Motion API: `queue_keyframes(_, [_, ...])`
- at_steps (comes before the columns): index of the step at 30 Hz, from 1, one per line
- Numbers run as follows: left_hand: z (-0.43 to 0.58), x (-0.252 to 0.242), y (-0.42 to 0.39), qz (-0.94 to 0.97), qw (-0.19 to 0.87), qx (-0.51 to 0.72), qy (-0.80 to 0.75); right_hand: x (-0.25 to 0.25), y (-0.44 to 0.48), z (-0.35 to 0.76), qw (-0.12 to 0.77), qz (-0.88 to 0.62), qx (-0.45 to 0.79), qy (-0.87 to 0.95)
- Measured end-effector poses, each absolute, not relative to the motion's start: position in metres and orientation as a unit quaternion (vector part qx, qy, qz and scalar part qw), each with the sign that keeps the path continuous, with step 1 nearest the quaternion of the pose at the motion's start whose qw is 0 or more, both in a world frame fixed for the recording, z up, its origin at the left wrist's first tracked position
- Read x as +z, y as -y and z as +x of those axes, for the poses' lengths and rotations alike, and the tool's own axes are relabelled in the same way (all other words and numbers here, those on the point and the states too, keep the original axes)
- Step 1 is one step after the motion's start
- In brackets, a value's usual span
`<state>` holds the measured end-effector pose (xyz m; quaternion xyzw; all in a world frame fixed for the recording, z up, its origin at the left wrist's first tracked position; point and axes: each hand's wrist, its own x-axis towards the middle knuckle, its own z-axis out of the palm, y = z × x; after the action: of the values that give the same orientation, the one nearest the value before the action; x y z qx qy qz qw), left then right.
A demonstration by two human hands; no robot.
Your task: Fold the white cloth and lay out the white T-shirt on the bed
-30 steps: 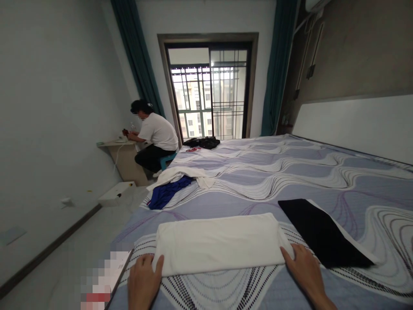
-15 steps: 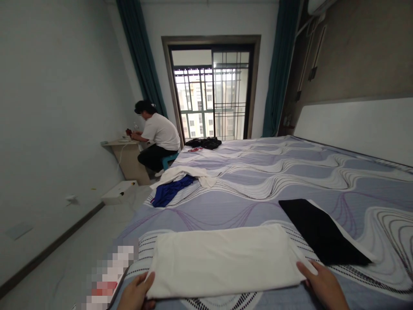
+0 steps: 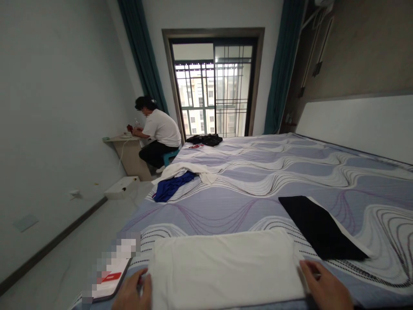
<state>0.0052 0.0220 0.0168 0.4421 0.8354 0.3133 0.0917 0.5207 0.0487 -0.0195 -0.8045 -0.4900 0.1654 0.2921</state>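
white folded cloth (image 3: 226, 267): flat, smooth, between hands | left hand (image 3: 134, 295), right hand (image 3: 325, 288): pinching its ends | bed (image 3: 258, 181) beneath

White folded cloth (image 3: 226, 267); black cloth (image 3: 318, 228); blue garment (image 3: 171, 189); bedsheet (image 3: 245, 181) lavender w/ wavy white/black lines; teal curtains (image 3: 142, 56).

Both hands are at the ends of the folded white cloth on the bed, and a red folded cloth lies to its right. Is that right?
Not quite. In the head view the cloth lying to the right is black, not red. The left hand and right hand are at the ends of the folded white cloth on the bed.
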Motion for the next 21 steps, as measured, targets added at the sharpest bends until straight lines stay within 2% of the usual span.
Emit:
queue_keyframes(5, [0.015, 0.015, -0.044, 0.413, 0.164, 0.239, -0.863, -0.013, -0.071, 0.505, 0.202, -0.788, 0.245, 0.527])
queue_keyframes(7, [0.014, 0.015, -0.049, 0.419, 0.184, 0.237, -0.857, -0.012, -0.079, 0.504, 0.215, -0.763, 0.257, 0.552])
queue_keyframes(11, [0.017, 0.017, -0.049, 0.452, 0.182, 0.228, -0.843, -0.012, -0.087, 0.507, 0.312, -0.749, 0.292, 0.507])
queue_keyframes(14, [0.025, 0.021, -0.047, 0.444, 0.172, 0.289, -0.831, -0.015, -0.088, 0.509, 0.36, -0.752, 0.335, 0.439])
queue_keyframes(17, [0.029, 0.022, -0.051, 0.399, 0.221, 0.361, -0.813, -0.016, -0.089, 0.508, 0.364, -0.743, 0.368, 0.424])
queue_keyframes(21, [0.027, 0.016, -0.058, 0.418, 0.216, 0.341, -0.814, -0.016, -0.093, 0.507, 0.321, -0.743, 0.388, 0.441])
